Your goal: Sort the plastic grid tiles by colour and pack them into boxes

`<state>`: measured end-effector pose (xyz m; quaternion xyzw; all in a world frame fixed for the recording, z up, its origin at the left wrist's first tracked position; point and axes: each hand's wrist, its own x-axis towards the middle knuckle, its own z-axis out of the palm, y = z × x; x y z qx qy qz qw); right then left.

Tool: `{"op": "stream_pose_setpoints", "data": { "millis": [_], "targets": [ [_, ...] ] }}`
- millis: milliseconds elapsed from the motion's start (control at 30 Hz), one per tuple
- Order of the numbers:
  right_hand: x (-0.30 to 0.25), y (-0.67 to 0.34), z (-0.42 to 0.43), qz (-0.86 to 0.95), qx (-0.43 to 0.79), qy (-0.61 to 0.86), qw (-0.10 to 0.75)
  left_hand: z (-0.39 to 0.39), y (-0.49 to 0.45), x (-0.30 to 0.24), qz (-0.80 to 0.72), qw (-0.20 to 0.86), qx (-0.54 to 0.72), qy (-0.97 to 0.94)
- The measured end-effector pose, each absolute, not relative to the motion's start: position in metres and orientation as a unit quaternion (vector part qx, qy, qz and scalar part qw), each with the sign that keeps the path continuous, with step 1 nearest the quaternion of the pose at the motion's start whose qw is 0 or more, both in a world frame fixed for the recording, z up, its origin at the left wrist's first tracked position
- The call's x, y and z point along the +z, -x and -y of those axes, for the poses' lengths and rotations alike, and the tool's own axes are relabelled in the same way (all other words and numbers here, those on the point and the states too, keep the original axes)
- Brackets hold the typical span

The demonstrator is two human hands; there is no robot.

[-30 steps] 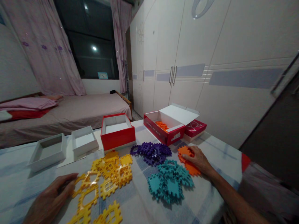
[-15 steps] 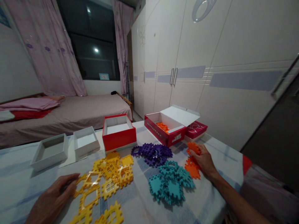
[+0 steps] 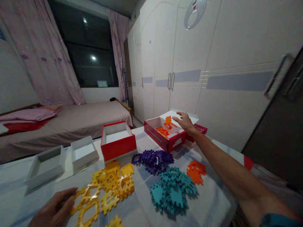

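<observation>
My right hand is over the open red box, its fingers apart and holding nothing. Just left of the fingertips, orange notched plastic pieces are in the air inside the box, above other orange pieces at its bottom. A small group of orange pieces lies on the cloth beside the teal pieces. My left hand rests on the cloth with fingers loosely stretched. Its fingertips are at the edge of the yellow pieces; I cannot tell whether they touch.
Purple pieces are heaped in front of the red box. Another red-sided box, a small white box and a grey-white tray stand along the back left. A dark red lid lies behind my right forearm.
My right hand has moved from the orange pile up and left to the open box and let go of the orange pieces. My left hand stays by the yellow pieces. The view has shifted slightly.
</observation>
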<state>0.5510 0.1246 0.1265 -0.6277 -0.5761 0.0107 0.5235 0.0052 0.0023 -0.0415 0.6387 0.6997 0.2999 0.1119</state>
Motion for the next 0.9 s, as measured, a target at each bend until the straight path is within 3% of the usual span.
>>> {"op": "stream_pose_setpoints", "data": {
  "millis": [100, 333, 467, 733, 900],
  "targets": [
    [0.101, -0.569, -0.096, 0.596, 0.014, 0.63, 0.498, 0.003, -0.016, -0.031, -0.7, 0.15, 0.3, -0.63],
    [0.02, -0.613, 0.022, 0.697, 0.219, 0.638, 0.242, 0.013, -0.035, -0.004, -0.733, 0.16, 0.256, -0.609],
    [0.01, -0.601, 0.046, 0.693, 0.191, 0.675, 0.167, 0.01, -0.028, -0.012, -0.734, 0.152, 0.238, -0.618],
    [0.01, -0.585, 0.042, 0.701, 0.145, 0.675, 0.179, 0.008, -0.021, -0.019, -0.734, 0.143, 0.228, -0.623],
    [0.01, -0.578, 0.052, 0.673, 0.152, 0.686, 0.231, 0.009, -0.025, -0.016, -0.743, 0.158, 0.213, -0.614]
  ]
}}
